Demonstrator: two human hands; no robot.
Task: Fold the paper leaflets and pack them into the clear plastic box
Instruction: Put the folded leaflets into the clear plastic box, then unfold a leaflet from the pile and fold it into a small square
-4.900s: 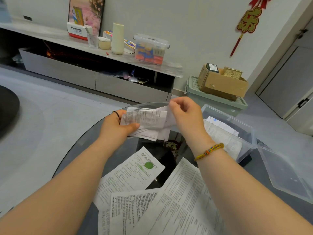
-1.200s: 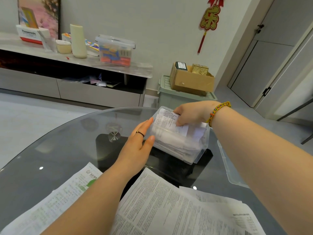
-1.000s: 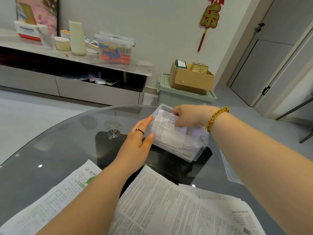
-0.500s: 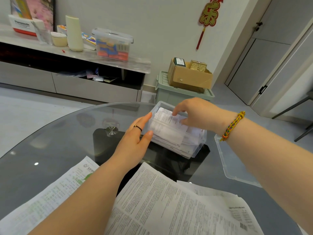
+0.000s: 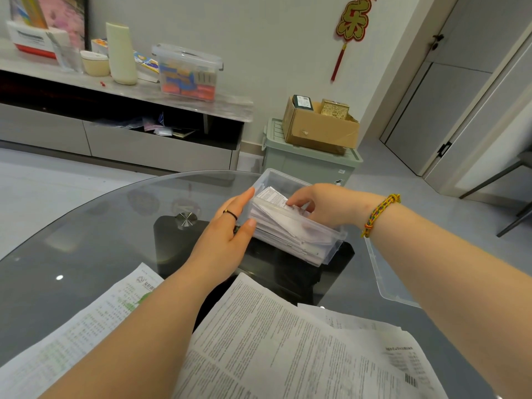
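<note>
Both forearms reach forward from the near edge, bare to the elbow. The left hand [image 5: 227,234] is held open and flat, fingers together and pointing far and slightly right, thumb [image 5: 244,228] extended alongside; a thin dark ring [image 5: 230,215] sits on one finger. Its fingertips and thumb press against the left end wall of the clear plastic box [image 5: 331,243]. The right hand [image 5: 322,205] comes in from the right, wrist bent, palm down, fingers curled downward inside the box onto the folded leaflets [image 5: 273,197] (fingertips partly hidden). A braided multicoloured bracelet [image 5: 380,214] circles the right wrist.
</note>
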